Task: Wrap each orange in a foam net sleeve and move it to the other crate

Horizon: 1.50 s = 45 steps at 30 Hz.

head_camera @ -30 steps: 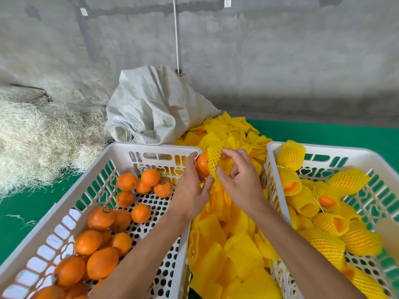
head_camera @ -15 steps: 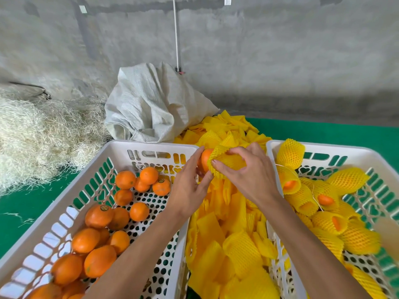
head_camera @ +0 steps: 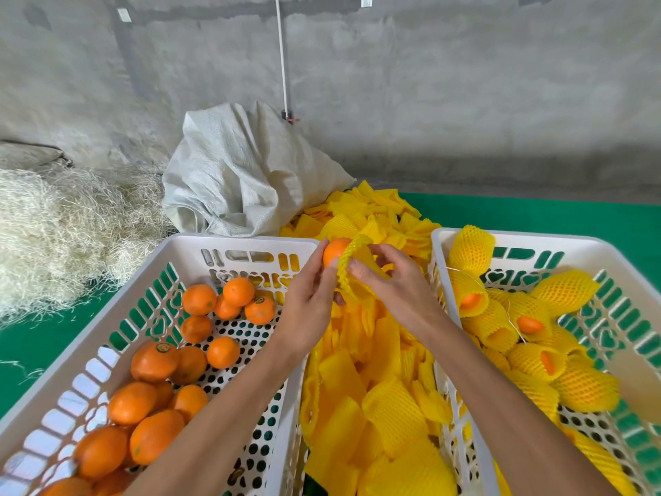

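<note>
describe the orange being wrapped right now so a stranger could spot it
Look above the gap between the two white crates, over the pile of loose yellow sleeves. The orange sits between both hands, the only one half inside a foam net sleeve and off the crate floor.

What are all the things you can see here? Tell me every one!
left crate: one, white, on the left, holds bare oranges
bare oranges: more than a dozen, orange, in the left crate
right crate: one, white, on the right
wrapped oranges: many, in yellow net, in the right crate
loose foam sleeves: a big pile, yellow, between the crates
sack: one, whitish, behind the left crate
straw: a heap, pale, far left
floor mat: green, under everything
wall: grey, at the back
held orange: one, partly in a yellow sleeve
left hand: holds the orange
right hand: pulls the sleeve
</note>
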Tool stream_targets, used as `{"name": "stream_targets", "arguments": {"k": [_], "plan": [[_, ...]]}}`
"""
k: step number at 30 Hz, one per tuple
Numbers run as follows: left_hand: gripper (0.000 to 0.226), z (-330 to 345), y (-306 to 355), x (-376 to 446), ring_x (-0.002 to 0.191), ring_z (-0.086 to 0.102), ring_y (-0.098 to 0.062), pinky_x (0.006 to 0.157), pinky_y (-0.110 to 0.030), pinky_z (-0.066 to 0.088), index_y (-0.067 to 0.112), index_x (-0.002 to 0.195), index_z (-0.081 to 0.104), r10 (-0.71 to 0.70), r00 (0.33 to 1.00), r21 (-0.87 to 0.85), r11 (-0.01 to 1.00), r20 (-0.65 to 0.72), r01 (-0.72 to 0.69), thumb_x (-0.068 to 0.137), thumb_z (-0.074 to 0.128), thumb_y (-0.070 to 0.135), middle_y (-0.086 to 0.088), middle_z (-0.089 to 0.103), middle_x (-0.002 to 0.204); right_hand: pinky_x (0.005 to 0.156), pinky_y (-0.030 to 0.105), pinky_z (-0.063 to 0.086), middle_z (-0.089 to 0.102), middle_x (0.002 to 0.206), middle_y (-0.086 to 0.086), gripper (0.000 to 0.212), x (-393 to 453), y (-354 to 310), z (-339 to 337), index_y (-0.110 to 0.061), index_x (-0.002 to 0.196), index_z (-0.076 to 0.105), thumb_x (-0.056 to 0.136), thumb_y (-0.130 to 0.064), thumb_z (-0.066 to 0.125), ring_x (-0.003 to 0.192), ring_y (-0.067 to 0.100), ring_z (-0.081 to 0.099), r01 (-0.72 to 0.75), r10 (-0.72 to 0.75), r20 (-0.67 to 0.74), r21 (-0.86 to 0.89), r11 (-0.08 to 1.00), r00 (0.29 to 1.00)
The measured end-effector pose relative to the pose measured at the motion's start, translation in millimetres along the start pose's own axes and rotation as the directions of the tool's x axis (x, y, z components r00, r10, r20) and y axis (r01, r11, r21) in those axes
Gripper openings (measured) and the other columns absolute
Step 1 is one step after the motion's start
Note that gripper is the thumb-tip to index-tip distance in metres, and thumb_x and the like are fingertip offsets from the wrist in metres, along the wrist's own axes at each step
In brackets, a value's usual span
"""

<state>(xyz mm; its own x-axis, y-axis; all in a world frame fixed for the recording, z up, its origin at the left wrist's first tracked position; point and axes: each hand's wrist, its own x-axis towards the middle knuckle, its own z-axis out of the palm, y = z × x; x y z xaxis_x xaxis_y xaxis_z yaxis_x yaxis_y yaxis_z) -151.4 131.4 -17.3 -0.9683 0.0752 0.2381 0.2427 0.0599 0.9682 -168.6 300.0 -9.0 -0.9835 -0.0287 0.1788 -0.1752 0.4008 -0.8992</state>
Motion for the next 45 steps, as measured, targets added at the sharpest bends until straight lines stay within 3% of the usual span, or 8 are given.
{"name": "stream_targets", "arguments": {"k": [6, 12, 17, 21, 29, 35, 38, 45], "plan": [[0.075, 4, 3, -4, 0.12, 0.066, -0.008, 0.092, -0.039, 0.061, 0.03, 0.159, 0.039, -0.105, 0.986, 0.014, 0.994, 0.127, 0.104, 0.096, 0.062, 0.062, 0.019, 0.062, 0.134, 0.085, 0.038, 0.052, 0.046, 0.126, -0.005, 0.089, -5, 10, 9, -0.037, 0.14, 0.042, 0.067, -0.073, 0.077, 0.115, 0.021, 0.056, -0.001, -0.002, -0.011, -0.235, 0.972, 1.0], [0.055, 3, 1, -5, 0.127, 0.065, -0.022, 0.099, -0.057, 0.058, 0.022, 0.157, 0.044, -0.024, 0.998, -0.09, 0.996, 0.05, 0.028, 0.104, 0.058, 0.03, -0.001, 0.062, 0.143, 0.079, 0.038, 0.046, 0.042, 0.141, -0.006, 0.101, -5, 6, 13, -0.038, 0.145, 0.027, 0.062, -0.089, 0.054, 0.119, 0.028, 0.057, 0.114, -0.153, -0.027, -0.539, 0.834, 0.988], [0.037, 5, 0, -5, 0.117, 0.07, -0.028, 0.083, -0.046, 0.064, 0.018, 0.147, 0.055, -0.041, 0.999, -0.283, 0.958, 0.006, 0.04, 0.112, 0.043, 0.022, -0.008, 0.071, 0.128, 0.091, 0.026, 0.049, 0.059, 0.137, -0.015, 0.072, -8, 8, 2, -0.038, 0.143, 0.048, 0.083, -0.078, 0.051, 0.12, 0.006, 0.056, 0.212, -0.236, -0.032, -0.335, 0.918, 0.971], [0.032, -1, -4, 1, 0.125, 0.066, -0.028, 0.088, -0.052, 0.063, 0.014, 0.134, 0.064, -0.158, 0.982, -0.434, 0.896, -0.107, 0.096, 0.112, 0.043, 0.023, -0.01, 0.069, 0.133, 0.055, 0.024, 0.052, 0.067, 0.08, -0.002, 0.032, -5, 1, -2, -0.037, 0.116, 0.069, 0.101, -0.054, 0.047, 0.067, 0.013, 0.064, 0.096, -0.053, -0.194, 0.219, 0.971, 0.98], [0.027, -7, -9, 6, 0.123, 0.068, -0.028, 0.079, -0.049, 0.065, 0.013, 0.124, 0.069, -0.263, 0.959, -0.534, 0.828, -0.101, 0.171, 0.111, 0.049, 0.024, -0.011, 0.073, 0.127, 0.065, 0.025, 0.059, 0.079, 0.1, -0.005, 0.012, 5, 5, 6, -0.028, 0.101, 0.078, 0.099, -0.029, 0.066, 0.092, 0.01, 0.075, -0.167, 0.146, 0.082, 0.554, 0.815, 0.986], [0.034, -8, -8, 6, 0.117, 0.07, -0.028, 0.081, -0.051, 0.064, 0.005, 0.131, 0.064, -0.267, 0.96, -0.55, 0.815, -0.079, 0.181, 0.112, 0.045, 0.026, -0.017, 0.071, 0.128, 0.07, 0.036, 0.062, 0.077, 0.107, 0.003, 0.03, 5, 8, 8, -0.029, 0.113, 0.076, 0.092, -0.047, 0.065, 0.092, 0.019, 0.074, -0.188, 0.116, 0.165, 0.541, 0.819, 0.979], [0.04, -10, -6, 8, 0.121, 0.064, -0.039, 0.086, -0.054, 0.062, 0.0, 0.137, 0.059, -0.296, 0.954, -0.566, 0.795, -0.047, 0.218, 0.112, 0.044, 0.027, -0.022, 0.068, 0.131, 0.059, 0.03, 0.054, 0.062, 0.08, 0.006, 0.037, 6, 10, 4, -0.031, 0.116, 0.076, 0.088, -0.053, 0.067, 0.069, 0.014, 0.058, -0.144, 0.075, 0.156, 0.499, 0.855, 0.985], [0.043, -10, -2, 10, 0.133, 0.057, -0.047, 0.1, -0.07, 0.05, 0.001, 0.144, 0.053, -0.349, 0.937, -0.596, 0.757, -0.022, 0.268, 0.111, 0.044, 0.028, -0.025, 0.065, 0.136, 0.055, 0.028, 0.047, 0.043, 0.063, 0.004, 0.025, 9, 11, 11, -0.013, 0.106, 0.073, 0.101, -0.035, 0.063, 0.056, 0.013, 0.045, -0.17, 0.051, 0.204, 0.621, 0.765, 0.978]]}}
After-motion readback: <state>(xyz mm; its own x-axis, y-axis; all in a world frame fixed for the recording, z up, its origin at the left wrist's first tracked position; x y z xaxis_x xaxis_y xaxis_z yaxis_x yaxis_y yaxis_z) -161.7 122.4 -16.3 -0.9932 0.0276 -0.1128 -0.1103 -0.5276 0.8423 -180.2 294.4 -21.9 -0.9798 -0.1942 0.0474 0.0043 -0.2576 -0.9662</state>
